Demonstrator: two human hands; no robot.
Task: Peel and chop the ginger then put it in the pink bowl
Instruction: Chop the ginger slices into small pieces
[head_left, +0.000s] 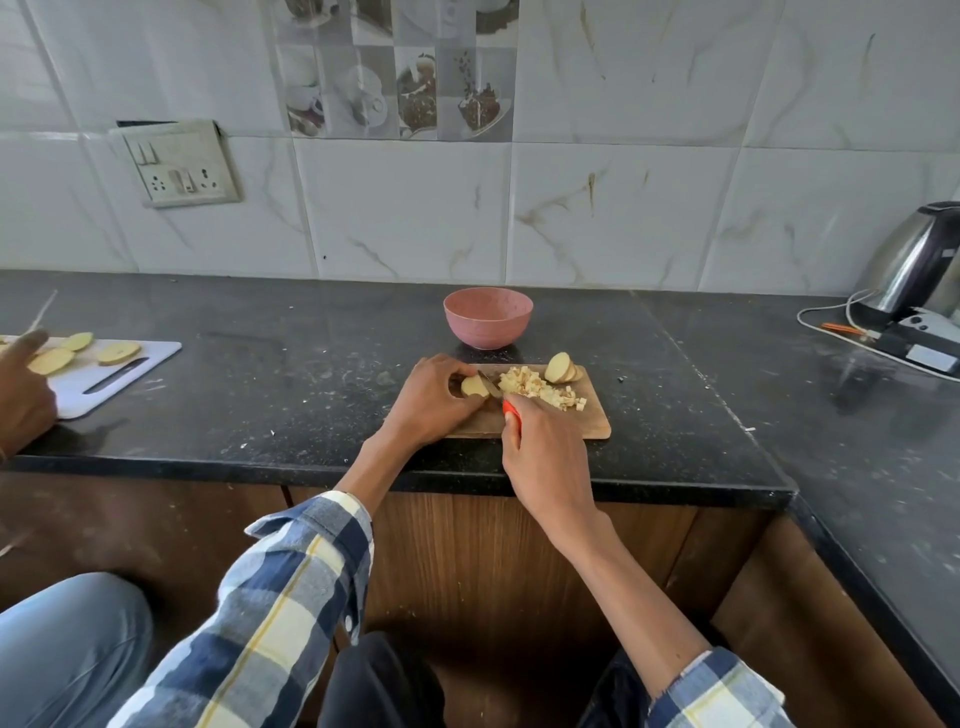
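On the wooden board (592, 423), the left hand (431, 397) pinches a ginger piece (474, 385); the right hand (545, 457) grips a knife (506, 402) cutting it. Chopped ginger (540, 389) lies right; the pink bowl (488, 317) stands behind on the surface (311, 395).

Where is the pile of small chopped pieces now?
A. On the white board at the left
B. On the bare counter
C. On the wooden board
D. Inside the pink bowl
C: the chopped pieces lie on the wooden board, in front of the pink bowl.
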